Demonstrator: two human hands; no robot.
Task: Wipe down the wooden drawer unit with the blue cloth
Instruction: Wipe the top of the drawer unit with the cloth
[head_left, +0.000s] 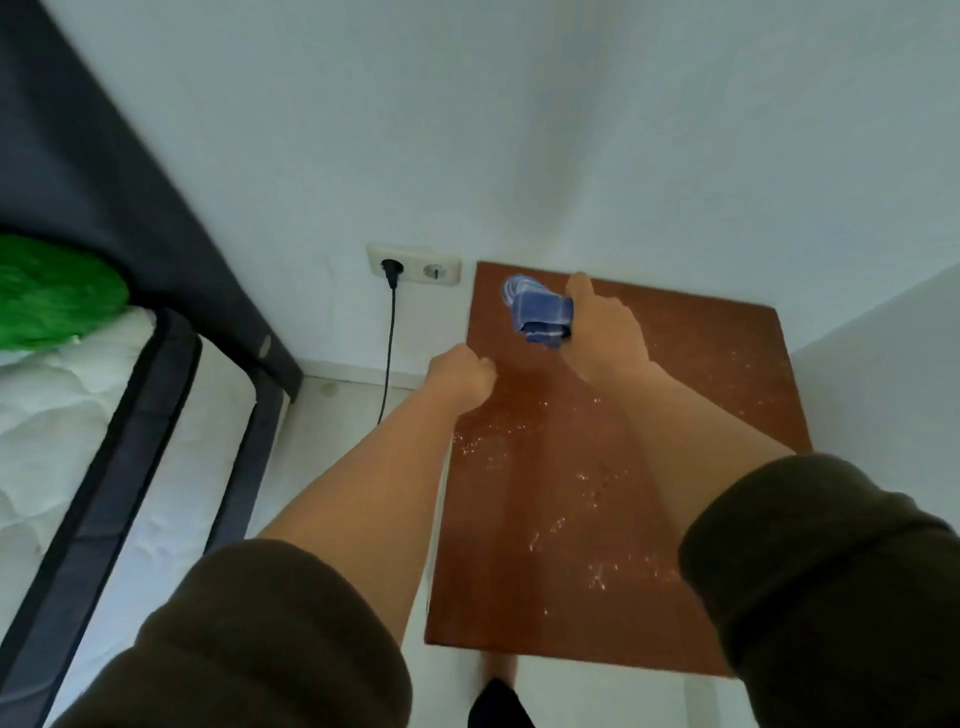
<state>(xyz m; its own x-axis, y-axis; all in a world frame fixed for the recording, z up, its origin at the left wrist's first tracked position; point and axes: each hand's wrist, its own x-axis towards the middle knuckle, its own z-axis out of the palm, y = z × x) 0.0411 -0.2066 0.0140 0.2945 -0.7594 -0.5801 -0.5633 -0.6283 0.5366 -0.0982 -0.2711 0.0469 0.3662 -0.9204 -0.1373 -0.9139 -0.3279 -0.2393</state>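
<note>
Wooden drawer unit (691, 364) top shows white specks across its near half; my right hand (605, 332) grips the blue cloth (540, 312) at the far corner, left hand (462, 376) fisted, empty, so most wiping remains.

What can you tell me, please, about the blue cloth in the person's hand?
The blue cloth with paler stripes looks like soft woven fabric, bunched and folded into a wad. The right hand grips it, fingers curled round one end, while the other end sticks out leftward. It is at the far left corner of the reddish-brown wooden top, near the wall; whether it touches the wood is unclear.
</note>
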